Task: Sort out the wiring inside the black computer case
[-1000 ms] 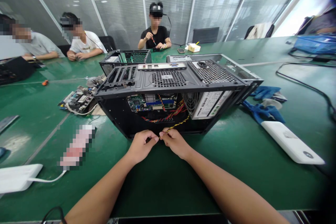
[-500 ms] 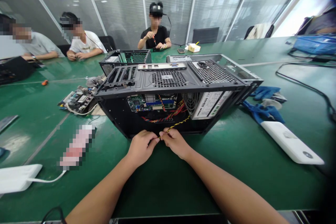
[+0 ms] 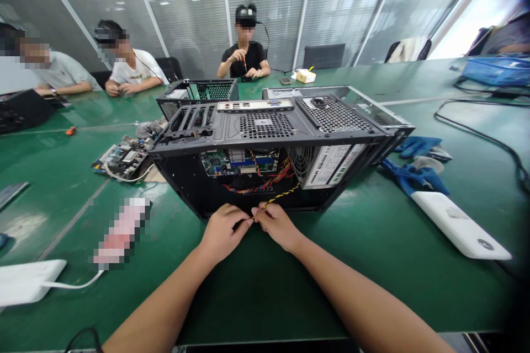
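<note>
In front of me a black computer case (image 3: 265, 143) lies with its open side towards me. Inside it show a green motherboard (image 3: 217, 163), bundled coloured wires (image 3: 269, 183) and a power supply (image 3: 333, 166) with a white label. A twisted yellow and black cable (image 3: 281, 195) runs out from near the power supply. My left hand (image 3: 226, 231) pinches its near end between thumb and fingers. Close beside it, my right hand (image 3: 275, 225) pinches the same cable a little nearer the case. The cable's tip is hidden by my fingers.
A loose circuit board (image 3: 124, 155) lies left of the case. White power banks (image 3: 459, 226) and blue gloves (image 3: 426, 168) are at right. Another case (image 3: 202, 89) stands behind. Several people sit around the green table (image 3: 265, 298); one across (image 3: 247, 58) holds a screwdriver.
My hands stay almost in place on the cable, with only a slight shift of the left thumb and fingers. The case has not moved.
</note>
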Demonstrator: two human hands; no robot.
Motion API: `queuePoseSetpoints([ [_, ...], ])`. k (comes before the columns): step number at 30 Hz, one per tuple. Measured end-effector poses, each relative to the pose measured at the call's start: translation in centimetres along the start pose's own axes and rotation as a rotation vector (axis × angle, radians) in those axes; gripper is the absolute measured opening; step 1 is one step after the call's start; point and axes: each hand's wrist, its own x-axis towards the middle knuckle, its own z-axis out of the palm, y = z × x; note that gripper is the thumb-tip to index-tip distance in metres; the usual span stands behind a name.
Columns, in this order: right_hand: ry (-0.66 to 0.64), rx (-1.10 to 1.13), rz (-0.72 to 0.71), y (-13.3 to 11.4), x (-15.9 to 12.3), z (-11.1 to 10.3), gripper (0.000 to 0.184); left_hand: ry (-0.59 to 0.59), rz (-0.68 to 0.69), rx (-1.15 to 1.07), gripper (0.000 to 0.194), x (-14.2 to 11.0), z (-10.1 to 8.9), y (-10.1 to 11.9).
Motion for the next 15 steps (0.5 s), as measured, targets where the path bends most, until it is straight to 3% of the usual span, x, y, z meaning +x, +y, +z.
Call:
queuePoseSetpoints([
  [3,-0.011,-0.036,-0.026,-0.2,-0.01,-0.01,0.039,0.073,0.068,0.042,0.012,-0.14,0.24,-0.22],
  [8,-0.029,-0.077,-0.073,-0.52,-0.06,-0.05,0.042,0.086,0.14,0.054,0.014,-0.14,0.34,-0.45],
  [15,-0.088,-0.088,-0.104,-0.73,-0.24,-0.25,0.04,0.001,0.031,0.02,0.015,-0.24,0.29,-0.25],
])
